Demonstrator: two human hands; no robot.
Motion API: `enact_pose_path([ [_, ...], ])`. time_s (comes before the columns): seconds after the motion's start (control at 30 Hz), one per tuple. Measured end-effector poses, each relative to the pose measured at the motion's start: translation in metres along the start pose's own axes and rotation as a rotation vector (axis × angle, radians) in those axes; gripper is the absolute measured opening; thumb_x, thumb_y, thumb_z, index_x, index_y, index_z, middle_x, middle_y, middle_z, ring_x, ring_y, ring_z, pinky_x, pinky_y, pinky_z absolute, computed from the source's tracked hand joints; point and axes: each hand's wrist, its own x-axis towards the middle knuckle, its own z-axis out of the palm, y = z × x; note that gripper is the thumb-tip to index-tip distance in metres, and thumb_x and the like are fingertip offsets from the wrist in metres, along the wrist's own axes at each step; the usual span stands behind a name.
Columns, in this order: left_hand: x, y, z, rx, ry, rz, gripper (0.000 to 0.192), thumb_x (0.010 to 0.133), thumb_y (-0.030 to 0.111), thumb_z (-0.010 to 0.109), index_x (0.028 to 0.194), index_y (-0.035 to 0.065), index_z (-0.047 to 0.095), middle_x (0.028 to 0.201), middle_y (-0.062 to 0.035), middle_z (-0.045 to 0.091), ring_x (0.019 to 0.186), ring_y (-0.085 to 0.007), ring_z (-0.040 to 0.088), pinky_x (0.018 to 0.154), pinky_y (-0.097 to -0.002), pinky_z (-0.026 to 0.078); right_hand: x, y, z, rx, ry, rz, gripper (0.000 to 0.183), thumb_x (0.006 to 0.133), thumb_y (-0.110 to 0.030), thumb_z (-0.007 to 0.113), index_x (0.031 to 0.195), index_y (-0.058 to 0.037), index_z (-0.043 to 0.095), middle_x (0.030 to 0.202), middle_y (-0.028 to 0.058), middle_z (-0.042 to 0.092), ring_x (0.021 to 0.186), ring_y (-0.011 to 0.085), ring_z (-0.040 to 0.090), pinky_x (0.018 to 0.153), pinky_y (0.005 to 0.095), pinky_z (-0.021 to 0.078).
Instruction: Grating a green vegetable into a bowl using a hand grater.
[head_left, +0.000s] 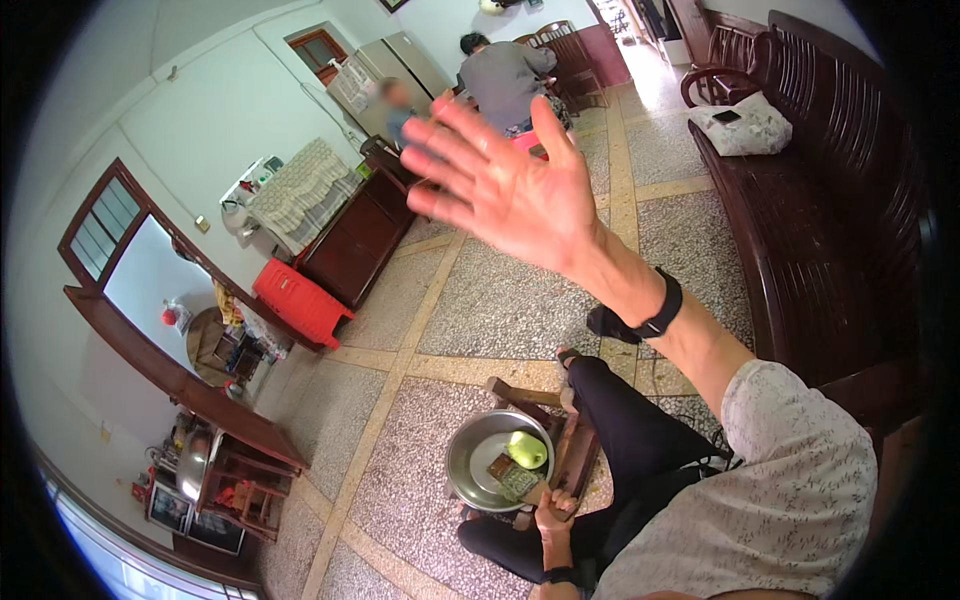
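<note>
My right hand is raised high in front of me, palm towards the camera and fingers spread, holding nothing; a dark band circles its wrist. Lower down, my left hand is closed around the handle of a flat grater with a rough metal face. The grater's head rests inside a round metal basin, over its near side. Beside the grater in the basin lies a light green fruit or vegetable, its kind unclear. A low wooden stool or frame stands against the basin, partly hidden by it.
A dark wooden bench bearing a cushion and phone runs along the right. A red plastic stool stack stands by a brown cabinet at left. Two people sit at the back. A doorway opens at far left.
</note>
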Motion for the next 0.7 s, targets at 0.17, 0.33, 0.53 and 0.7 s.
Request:
enact_pose_path([
  [0.17,-0.01,0.005,-0.003,0.135,-0.043,0.072,0.032,0.092,0.031,0.036,0.069,0.0082,0.037,0.061,-0.0022,0.032,0.054,-0.0163,0.028,0.053,-0.0298,0.027,-0.024,0.09,-0.002,0.078,-0.209,0.376,0.062,0.088,-0.055,0.037,0.129,-0.0085,0.043,0.131,0.0107,0.044,0.119,0.0223,0.043,0.098,0.0412,0.0348],
  [0.33,0.001,0.001,-0.006,0.231,0.055,0.232,0.03,0.092,0.032,0.043,0.07,0.0128,0.045,0.057,0.0007,0.039,0.048,-0.0141,0.036,0.044,-0.0276,0.03,-0.098,0.183,-0.136,-0.807,0.022,0.831,0.044,0.088,-0.033,0.053,0.116,0.0013,0.053,0.112,0.016,0.058,0.101,0.0237,0.057,0.084,0.0329,0.0456],
  [0.53,0.001,0.002,0.029,0.049,0.107,0.054,0.029,0.094,0.033,0.039,0.074,0.0113,0.041,0.06,-0.0005,0.035,0.052,-0.0133,0.032,0.048,-0.0264,0.03,-0.238,0.234,-0.245,-1.73,-0.276,1.09,0.072,0.072,-0.042,0.067,0.125,-0.0004,0.042,0.113,0.0242,0.052,0.103,0.0342,0.053,0.085,0.0383,0.0448],
  [0.7,-0.007,-0.003,0.027,-0.025,0.084,0.13,0.022,0.093,0.029,0.04,0.08,0.0118,0.04,0.068,-0.0008,0.037,0.054,-0.0127,0.032,0.048,-0.0257,0.031,-0.307,0.279,-0.273,-1.86,-0.503,0.976,0.076,0.073,-0.044,0.065,0.131,-0.0055,0.035,0.11,0.0271,0.046,0.093,0.0441,0.051,0.082,0.0467,0.0435],
])
